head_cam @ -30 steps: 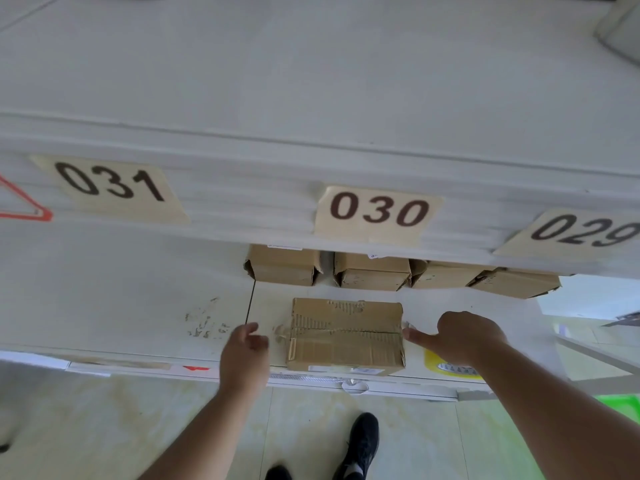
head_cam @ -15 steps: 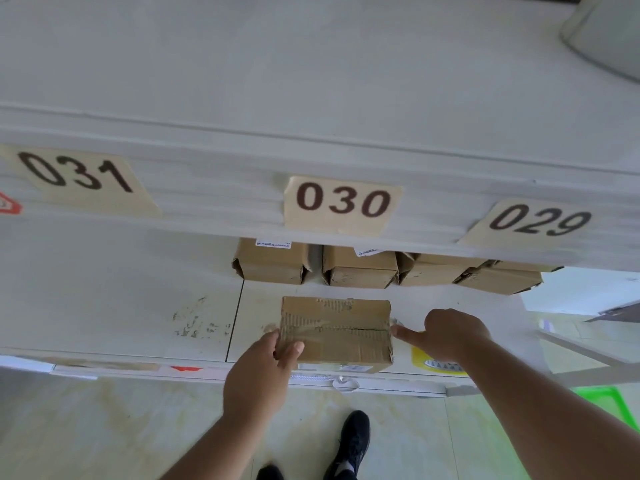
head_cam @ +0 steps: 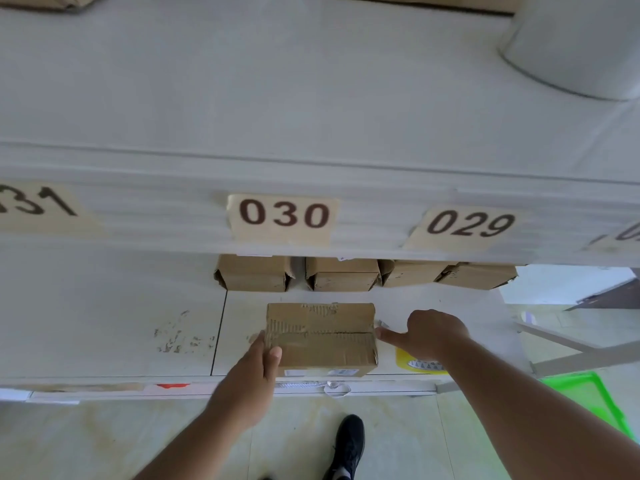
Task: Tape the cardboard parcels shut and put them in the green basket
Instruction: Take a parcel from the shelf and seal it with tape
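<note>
A brown cardboard parcel (head_cam: 321, 336) with clear tape along its top seam lies on the lower white shelf (head_cam: 104, 327), near the front edge. My left hand (head_cam: 258, 370) grips its left end, thumb on top. My right hand (head_cam: 427, 332) is curled at the parcel's right end, with the forefinger touching the right end of the seam where a bit of tape sticks out. A yellow tape roll (head_cam: 420, 365) lies on the shelf just under my right hand, mostly hidden. The green basket (head_cam: 588, 400) stands on the floor at the lower right, partly behind my right arm.
Several more cardboard parcels (head_cam: 341, 275) stand in a row at the back of the lower shelf. The upper shelf's front edge carries labels 031, 030 (head_cam: 284, 216) and 029. A white round container (head_cam: 581, 39) sits on the upper shelf, top right. My black shoe (head_cam: 348, 445) is on the floor below.
My left hand moved from beside the parcel onto its left end and took hold. My right hand stayed at the right end. The camera drifted right and up.
</note>
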`<control>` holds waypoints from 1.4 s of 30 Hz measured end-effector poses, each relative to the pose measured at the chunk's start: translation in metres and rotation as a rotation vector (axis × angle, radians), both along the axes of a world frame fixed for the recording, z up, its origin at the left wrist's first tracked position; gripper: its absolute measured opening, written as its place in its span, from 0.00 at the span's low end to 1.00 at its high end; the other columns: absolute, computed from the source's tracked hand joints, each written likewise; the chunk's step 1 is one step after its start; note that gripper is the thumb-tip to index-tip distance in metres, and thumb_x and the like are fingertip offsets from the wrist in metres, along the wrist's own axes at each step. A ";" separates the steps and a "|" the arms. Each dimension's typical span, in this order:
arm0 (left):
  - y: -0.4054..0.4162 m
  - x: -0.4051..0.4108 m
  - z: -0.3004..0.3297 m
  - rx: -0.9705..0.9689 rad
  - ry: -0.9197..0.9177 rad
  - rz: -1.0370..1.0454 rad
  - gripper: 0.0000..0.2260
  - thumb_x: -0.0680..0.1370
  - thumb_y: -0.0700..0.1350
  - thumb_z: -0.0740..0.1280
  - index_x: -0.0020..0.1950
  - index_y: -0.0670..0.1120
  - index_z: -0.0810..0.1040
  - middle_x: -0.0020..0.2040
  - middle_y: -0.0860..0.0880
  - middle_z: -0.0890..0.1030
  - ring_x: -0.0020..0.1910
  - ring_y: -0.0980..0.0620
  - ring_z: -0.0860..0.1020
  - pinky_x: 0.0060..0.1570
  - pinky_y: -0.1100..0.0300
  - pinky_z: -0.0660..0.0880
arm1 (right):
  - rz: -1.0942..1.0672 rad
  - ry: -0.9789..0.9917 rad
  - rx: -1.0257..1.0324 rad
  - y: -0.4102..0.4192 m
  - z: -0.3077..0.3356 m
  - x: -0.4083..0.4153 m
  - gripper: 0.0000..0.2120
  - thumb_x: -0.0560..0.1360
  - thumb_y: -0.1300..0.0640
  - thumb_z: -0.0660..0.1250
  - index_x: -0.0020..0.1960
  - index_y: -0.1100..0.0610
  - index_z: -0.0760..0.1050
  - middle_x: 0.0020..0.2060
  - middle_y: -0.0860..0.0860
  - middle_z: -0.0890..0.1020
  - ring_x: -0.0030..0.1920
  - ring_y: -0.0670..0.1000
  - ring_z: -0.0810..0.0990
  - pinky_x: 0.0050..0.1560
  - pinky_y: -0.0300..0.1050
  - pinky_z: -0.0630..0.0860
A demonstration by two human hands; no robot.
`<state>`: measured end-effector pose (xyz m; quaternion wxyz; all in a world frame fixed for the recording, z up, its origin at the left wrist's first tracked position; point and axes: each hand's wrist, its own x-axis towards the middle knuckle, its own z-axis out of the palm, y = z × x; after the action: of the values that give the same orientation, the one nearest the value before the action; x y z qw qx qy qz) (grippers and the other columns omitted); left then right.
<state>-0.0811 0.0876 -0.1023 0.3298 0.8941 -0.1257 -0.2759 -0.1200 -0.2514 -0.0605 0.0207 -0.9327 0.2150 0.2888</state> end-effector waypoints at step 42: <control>0.026 0.050 0.073 -0.036 -0.108 -0.309 0.42 0.71 0.74 0.68 0.79 0.73 0.49 0.80 0.65 0.57 0.76 0.61 0.63 0.72 0.59 0.65 | 0.097 -0.332 0.427 0.110 0.144 0.024 0.28 0.74 0.27 0.64 0.43 0.53 0.80 0.36 0.49 0.81 0.38 0.46 0.80 0.35 0.43 0.70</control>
<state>-0.0311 0.1137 -0.0294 0.2924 0.8715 -0.2841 -0.2726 -0.0961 -0.1409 0.0835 0.2378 -0.9511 0.0978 0.1712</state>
